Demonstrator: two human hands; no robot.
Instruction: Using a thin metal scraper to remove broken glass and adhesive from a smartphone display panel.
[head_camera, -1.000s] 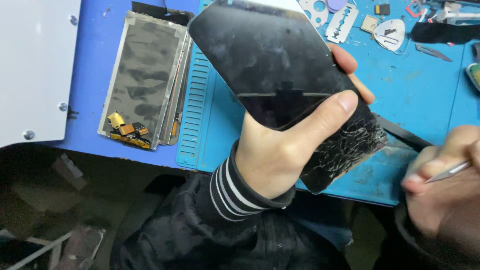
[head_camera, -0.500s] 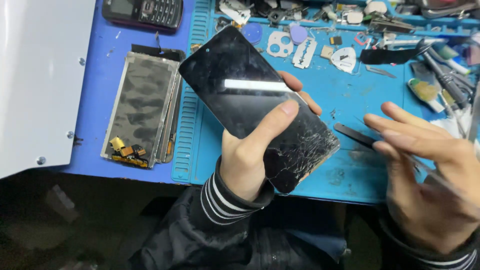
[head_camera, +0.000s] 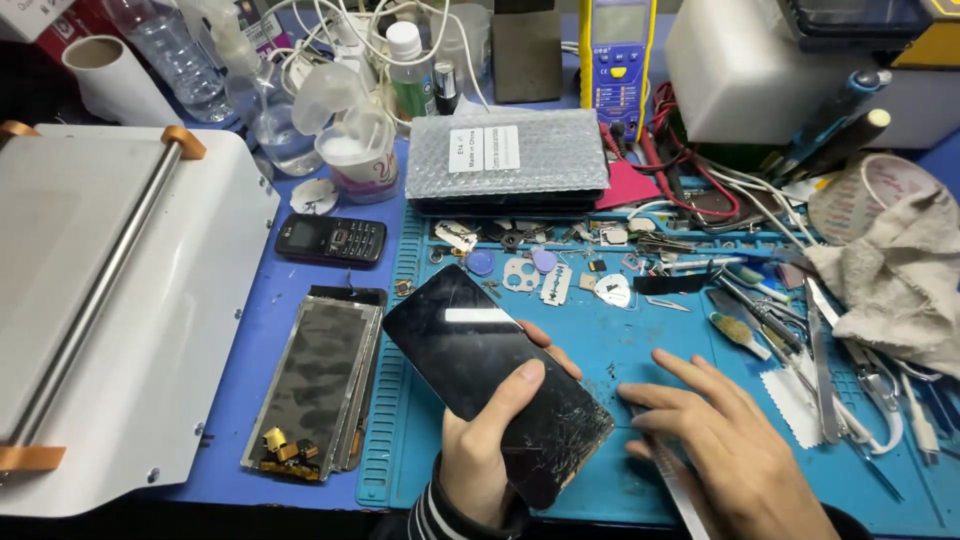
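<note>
While the left hand (head_camera: 478, 455) grips a cracked phone screen (head_camera: 497, 382) at lower centre, the right hand (head_camera: 718, 445) lies open, fingers spread, on the blue mat (head_camera: 620, 345) just beside it. Farther left lies a stack of panels (head_camera: 315, 385); beyond, a small black phone (head_camera: 331, 240).

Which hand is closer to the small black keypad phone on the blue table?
Left. The left hand holds the cracked phone just below-right of the keypad phone; the right hand rests farther right on the mat.
</note>
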